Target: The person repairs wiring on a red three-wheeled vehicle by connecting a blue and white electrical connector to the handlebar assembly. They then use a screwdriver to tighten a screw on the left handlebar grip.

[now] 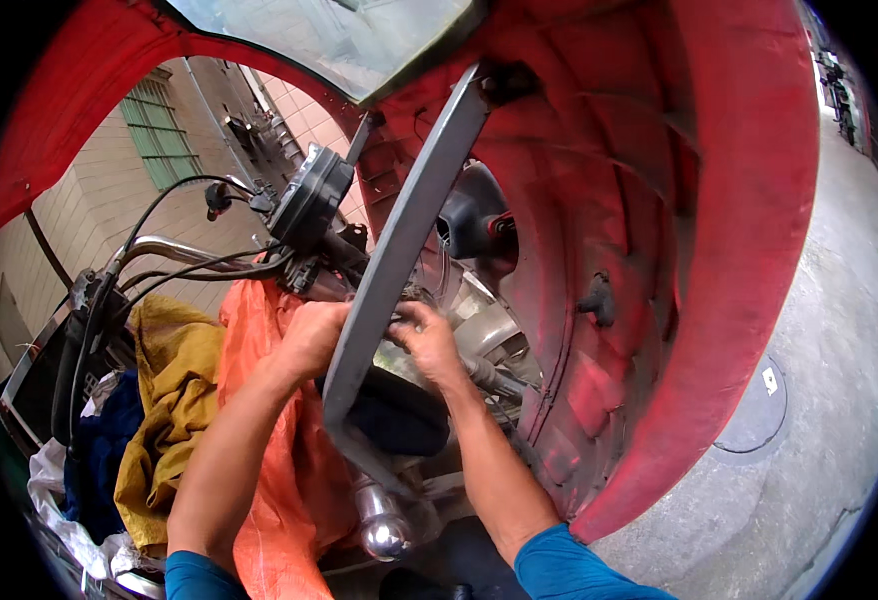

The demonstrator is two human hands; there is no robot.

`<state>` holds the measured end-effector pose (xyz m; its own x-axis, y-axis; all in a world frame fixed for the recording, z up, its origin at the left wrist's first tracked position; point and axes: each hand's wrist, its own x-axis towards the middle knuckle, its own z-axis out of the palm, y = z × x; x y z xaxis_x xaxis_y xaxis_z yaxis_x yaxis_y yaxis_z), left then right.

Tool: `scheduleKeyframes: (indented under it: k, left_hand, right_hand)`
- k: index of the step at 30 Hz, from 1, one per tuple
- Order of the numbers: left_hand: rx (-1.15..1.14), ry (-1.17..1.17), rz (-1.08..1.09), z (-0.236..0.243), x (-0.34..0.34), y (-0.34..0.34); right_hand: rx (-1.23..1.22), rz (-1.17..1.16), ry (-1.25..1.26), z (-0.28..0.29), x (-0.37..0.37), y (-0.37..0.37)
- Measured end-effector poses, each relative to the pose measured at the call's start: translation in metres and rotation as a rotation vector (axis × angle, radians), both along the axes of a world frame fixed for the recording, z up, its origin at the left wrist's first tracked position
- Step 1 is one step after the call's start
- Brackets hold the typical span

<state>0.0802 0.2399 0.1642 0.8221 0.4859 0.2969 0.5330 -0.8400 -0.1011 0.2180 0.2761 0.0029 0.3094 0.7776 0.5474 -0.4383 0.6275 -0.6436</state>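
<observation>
Both my bare hands work at the handlebar stem of a vehicle with a red body shell [749,250]. A grey metal bar [404,225] slants across between them. My left hand [314,338] is on the left of this bar, its fingertips hidden behind it. Beyond the bar, my right hand [429,340] has thumb and fingers bent together in a pinch. What they hold is too small and blurred to name. Just above sits a black instrument housing [314,200] with black cables. An orange plastic sheet [284,440] hangs under my left forearm.
Mustard cloth [164,400] and dark blue cloth [104,450] lie by the chrome handlebar [179,250] at left. A windshield [329,35] hangs overhead. A chrome-ended cylinder [384,532] stands low in the middle. Concrete ground with a round cover [754,415] lies at right.
</observation>
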Motion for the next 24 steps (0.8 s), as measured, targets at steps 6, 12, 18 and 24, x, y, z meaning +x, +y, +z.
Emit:
scheduleKeyframes:
  k: [6, 12, 18, 24]
  left_hand:
    - [0.588, 0.25, -0.228, -0.043, -0.005, 0.043]
    - [0.34, 0.378, -0.102, -0.062, -0.005, 0.077]
    - [0.154, 0.286, -0.069, -0.022, 0.02, 0.045]
    - [0.258, 0.39, -0.118, -0.001, 0.023, 0.024]
  right_hand:
    - [0.036, -0.237, -0.173, 0.001, 0.003, 0.0]
    - [0.034, 0.028, -0.054, -0.004, 0.015, 0.004]
    - [0.017, 0.074, -0.127, 0.017, 0.026, -0.018]
    - [-0.048, 0.104, -0.16, 0.024, 0.018, -0.019]
